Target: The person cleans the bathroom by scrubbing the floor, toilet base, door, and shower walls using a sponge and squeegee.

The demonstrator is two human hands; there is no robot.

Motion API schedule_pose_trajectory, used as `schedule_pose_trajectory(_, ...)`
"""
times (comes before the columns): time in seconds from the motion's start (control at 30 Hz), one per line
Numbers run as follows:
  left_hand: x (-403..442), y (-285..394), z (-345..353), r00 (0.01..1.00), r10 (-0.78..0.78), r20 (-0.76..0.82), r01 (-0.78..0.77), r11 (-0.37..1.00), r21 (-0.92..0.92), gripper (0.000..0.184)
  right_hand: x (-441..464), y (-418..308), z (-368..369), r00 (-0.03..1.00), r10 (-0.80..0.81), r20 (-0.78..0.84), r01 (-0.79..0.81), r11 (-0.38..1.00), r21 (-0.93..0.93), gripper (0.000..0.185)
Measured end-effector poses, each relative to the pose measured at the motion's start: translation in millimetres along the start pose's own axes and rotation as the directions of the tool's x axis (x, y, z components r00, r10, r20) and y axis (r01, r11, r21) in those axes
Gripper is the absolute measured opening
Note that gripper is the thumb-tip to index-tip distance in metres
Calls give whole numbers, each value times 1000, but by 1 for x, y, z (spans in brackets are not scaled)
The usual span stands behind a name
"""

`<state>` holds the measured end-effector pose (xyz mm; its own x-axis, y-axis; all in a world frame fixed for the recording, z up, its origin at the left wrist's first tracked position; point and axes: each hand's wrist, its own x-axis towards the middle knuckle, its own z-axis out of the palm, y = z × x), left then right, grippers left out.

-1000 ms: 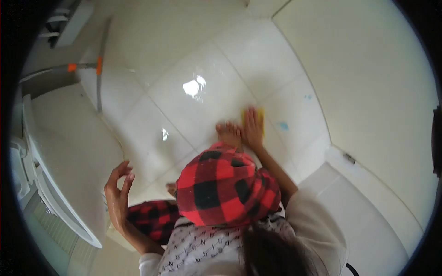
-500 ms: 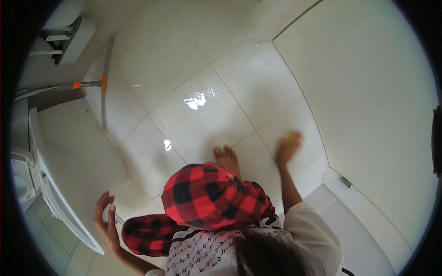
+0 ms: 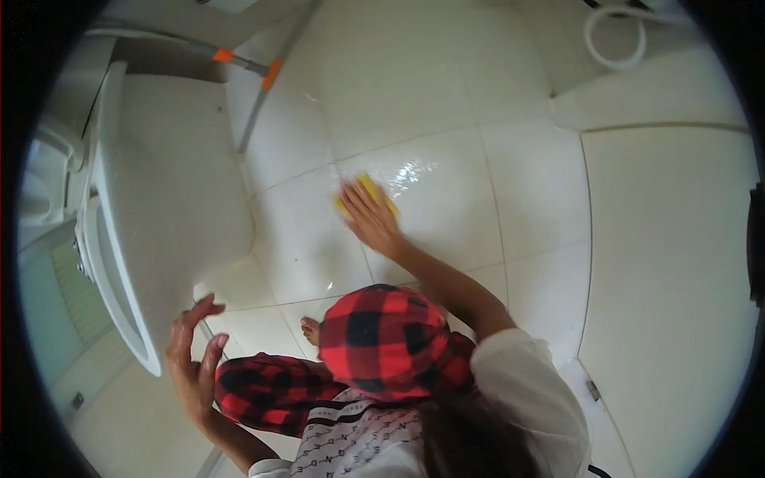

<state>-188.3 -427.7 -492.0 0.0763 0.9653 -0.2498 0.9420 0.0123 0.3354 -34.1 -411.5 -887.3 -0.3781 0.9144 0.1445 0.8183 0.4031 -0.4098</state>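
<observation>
My right hand point(image 3: 370, 219) presses a yellow sponge point(image 3: 368, 187) against the wet white tile floor point(image 3: 446, 215), fingers laid over it. Yellow edges of the sponge show on both sides of the fingers. Beside the sponge, a wet patch point(image 3: 414, 174) shines with reflected light. My left hand point(image 3: 194, 358) hangs in the air left of my knee, fingers apart and slightly bent, with nothing in it. It is near the white basin-like fixture point(image 3: 131, 279) but apparently apart from it.
A floor squeegee point(image 3: 271, 76) with a grey blade and orange joint leans at the upper left. A white panel or door point(image 3: 669, 239) with a hinge point(image 3: 593, 390) stands to the right. A white hose point(image 3: 613, 60) loops at the upper right. My bare foot point(image 3: 311, 329) rests on the tiles.
My right hand has swept the sponge from the right side of the floor to the left, towards the middle. The view has turned and shifted. My left hand stays raised and empty.
</observation>
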Motion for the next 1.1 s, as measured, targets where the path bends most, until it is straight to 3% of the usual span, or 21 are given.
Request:
schedule_pose_trajectory(0.03, -9, -16, -7, 1000, -17, -16, 17, 1000, -1, 37, -39, 15, -9, 1000, -11, -14, 15, 955, 295, 54)
schedule_pose_trajectory(0.07, -20, -30, -10, 994, -105, -37, 102, 992, -69, 37, -72, 44, -11, 995, 102, -7, -100, 989, 108, 52)
schedule_pose_trajectory(0.1, -27, -45, -10, 979, -191, -66, 181, 974, -140, 36, -55, 85, -75, 926, 294, 238, -286, 956, -69, 51)
schedule_pose_trajectory(0.13, -35, -60, -5, 953, -283, -111, 260, 948, -185, 37, -65, 149, -55, 947, 293, -129, -318, 820, -475, 49)
schedule_pose_trajectory(0.23, -39, -62, -8, 904, -424, 54, 427, 888, -172, 35, 34, 239, -97, 682, 504, -530, -715, 611, -340, 48)
schedule_pose_trajectory(0.3, -51, -68, -7, 920, -390, 28, 388, 903, -186, 32, 119, 240, -52, 688, 401, -606, -594, 790, -153, 49)
schedule_pose_trajectory(0.4, -44, -63, -6, 924, -381, -20, 367, 903, -223, 32, 212, 104, 17, 883, 125, -453, -171, 983, -64, 44)
schedule_pose_trajectory(0.43, -42, -62, -4, 913, -407, -32, 390, 893, -224, 32, 221, 52, 48, 873, -39, -486, -11, 995, -100, 42)
schedule_pose_trajectory(0.5, -41, -62, -3, 943, -328, -51, 320, 940, -114, 32, 191, -50, 93, 947, -138, -291, 230, 923, 309, 44)
schedule_pose_trajectory(0.53, -42, -62, -2, 953, -297, -62, 287, 949, -128, 33, 154, -91, 94, 946, -290, -143, 318, 915, 250, 49)
schedule_pose_trajectory(0.67, -61, -78, -4, 916, -398, -51, 381, 903, -200, 33, 33, -65, 56, 798, -583, 151, 522, 794, 311, 44)
schedule_pose_trajectory(0.73, -74, -96, 0, 868, -494, -56, 470, 852, -230, 33, 78, 23, 39, 902, -276, 332, -13, 751, 660, 35)
schedule_pose_trajectory(0.77, -73, -102, 8, 815, -579, -32, 554, 794, -249, 34, 101, 65, 36, 929, -316, -194, 321, 947, -10, 32)
schedule_pose_trajectory(0.8, -72, -93, 8, 804, -593, -53, 565, 788, -243, 35, 140, 89, 20, 997, -57, -48, 56, 998, -10, 32)
schedule_pose_trajectory(0.83, -77, -92, 9, 792, -608, -46, 581, 775, -248, 35, 167, 92, 9, 900, -139, -413, 89, 986, -138, 29)
schedule_pose_trajectory(0.87, -84, -92, 9, 799, -600, -37, 567, 773, -286, 36, 189, 83, 25, 890, 35, -454, 38, 988, 152, 27)
schedule_pose_trajectory(0.93, -91, -88, 11, 791, -610, -51, 580, 774, -254, 37, 187, 13, 105, 940, 251, -229, 57, 550, 834, 23)
schedule_pose_trajectory(0.97, -95, -87, 9, 783, -621, -49, 590, 765, -258, 37, 157, -36, 125, 970, 64, -233, 162, 541, 825, 21)
schedule_pose_trajectory(1.0, -93, -89, 11, 794, -606, -52, 576, 777, -252, 37, 124, -77, 118, 986, -147, 84, 30, 640, 768, 24)
schedule_pose_trajectory(1.03, -88, -90, 13, 808, -585, -60, 556, 794, -246, 36, 78, -113, 129, 903, -395, -168, 421, 734, 533, 32)
schedule_pose_trajectory(1.1, -76, -92, 19, 822, -565, -75, 530, 806, -264, 36, -3, -129, 104, 714, -700, 9, 621, 639, 454, 44)
